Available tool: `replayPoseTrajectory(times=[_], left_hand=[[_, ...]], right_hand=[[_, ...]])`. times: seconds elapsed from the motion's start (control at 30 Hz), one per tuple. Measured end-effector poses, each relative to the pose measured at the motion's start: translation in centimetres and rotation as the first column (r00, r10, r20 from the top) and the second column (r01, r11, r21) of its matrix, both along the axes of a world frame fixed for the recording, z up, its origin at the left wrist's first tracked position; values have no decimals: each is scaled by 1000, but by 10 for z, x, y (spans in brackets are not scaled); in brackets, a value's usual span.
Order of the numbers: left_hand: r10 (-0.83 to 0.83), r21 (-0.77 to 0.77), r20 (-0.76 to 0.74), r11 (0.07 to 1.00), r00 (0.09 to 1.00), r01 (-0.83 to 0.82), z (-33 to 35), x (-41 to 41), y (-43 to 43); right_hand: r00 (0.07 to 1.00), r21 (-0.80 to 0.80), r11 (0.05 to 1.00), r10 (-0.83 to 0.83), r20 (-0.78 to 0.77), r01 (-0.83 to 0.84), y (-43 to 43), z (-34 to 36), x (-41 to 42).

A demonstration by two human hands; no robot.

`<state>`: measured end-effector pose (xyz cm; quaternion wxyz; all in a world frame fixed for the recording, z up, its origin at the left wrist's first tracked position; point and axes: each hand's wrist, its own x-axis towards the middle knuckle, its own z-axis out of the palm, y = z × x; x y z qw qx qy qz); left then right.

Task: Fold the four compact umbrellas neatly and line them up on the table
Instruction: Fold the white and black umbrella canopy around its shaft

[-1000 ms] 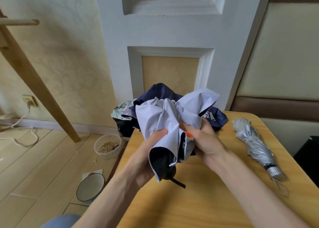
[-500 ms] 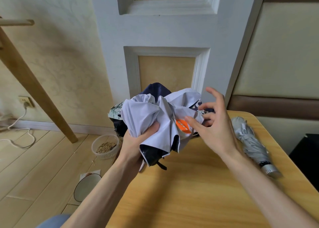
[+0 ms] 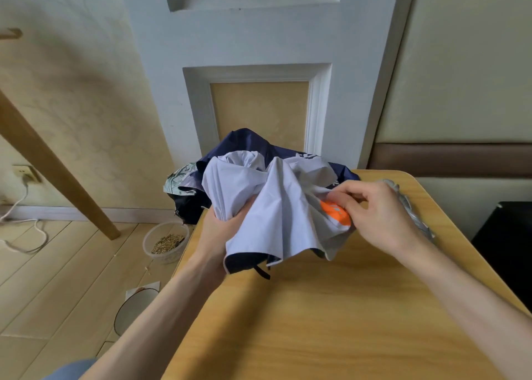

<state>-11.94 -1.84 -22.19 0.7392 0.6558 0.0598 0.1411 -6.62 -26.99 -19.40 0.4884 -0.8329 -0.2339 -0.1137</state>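
Observation:
A crumpled lavender umbrella (image 3: 276, 207) with a dark lining and an orange logo is held above the wooden table (image 3: 331, 322). My left hand (image 3: 221, 227) grips its bunched fabric from below on the left. My right hand (image 3: 377, 212) pinches a fold of the canopy beside the orange logo. Behind it, at the table's far edge, lie a navy umbrella (image 3: 244, 143) and a pale green patterned one (image 3: 180, 176), both loose. A folded silver umbrella (image 3: 414, 209) lies on the table to the right, mostly hidden by my right hand.
On the floor to the left stand a clear tub of grain (image 3: 167, 243) and a round bowl (image 3: 132, 312). A slanted wooden leg (image 3: 57, 175) and a white cable (image 3: 26, 232) are further left. A dark object (image 3: 509, 253) stands beside the table's right edge.
My right hand, open and lifted off the fabric half a second ago, has come down and pinched the canopy by the orange logo. The left hand keeps its grip.

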Motion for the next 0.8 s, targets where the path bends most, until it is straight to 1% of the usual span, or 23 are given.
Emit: replayPoseTrajectory(times=[0.07, 0.17, 0.3, 0.33, 0.4, 0.47, 0.53, 0.63, 0.7, 0.77, 0.8], left_hand=[[10, 33, -7, 999, 1000, -9, 3, 6, 1], [39, 86, 14, 996, 999, -40, 3, 14, 4], [36, 157, 57, 987, 998, -44, 8, 8, -6], [33, 150, 62, 988, 997, -42, 7, 6, -9], [42, 134, 62, 990, 997, -50, 3, 1, -14], [66, 133, 43, 989, 997, -71, -3, -1, -16], [77, 125, 52, 989, 996, -83, -5, -4, -15], [103, 107, 65, 988, 993, -109, -2, -5, -13], [133, 88, 70, 986, 989, -139, -1, -2, -12], [152, 99, 77, 982, 985, -159, 1, -2, -12], [151, 120, 85, 980, 985, -160, 2, -3, -11]], right_hand=[[1000, 9, 1000, 2, -28, -2, -13, -6, -2], [1000, 1, 1000, 28, 5, -28, -27, -11, -7], [987, 126, 985, 128, -95, -116, -34, -7, -13], [981, 124, 981, 160, -113, -146, -33, -6, -15], [979, 41, 984, 179, -95, -176, -30, -5, -18], [986, -27, 987, 160, -40, -161, -26, -5, -18], [992, 25, 992, 125, -34, -124, -24, -2, -16], [1000, 122, 992, 8, -11, -6, -27, 2, -11], [999, 162, 986, -40, -3, 40, -26, -2, -13], [999, 141, 990, -25, -40, 30, -23, -8, -15], [998, 107, 994, 13, -66, -6, -21, -10, -16]])
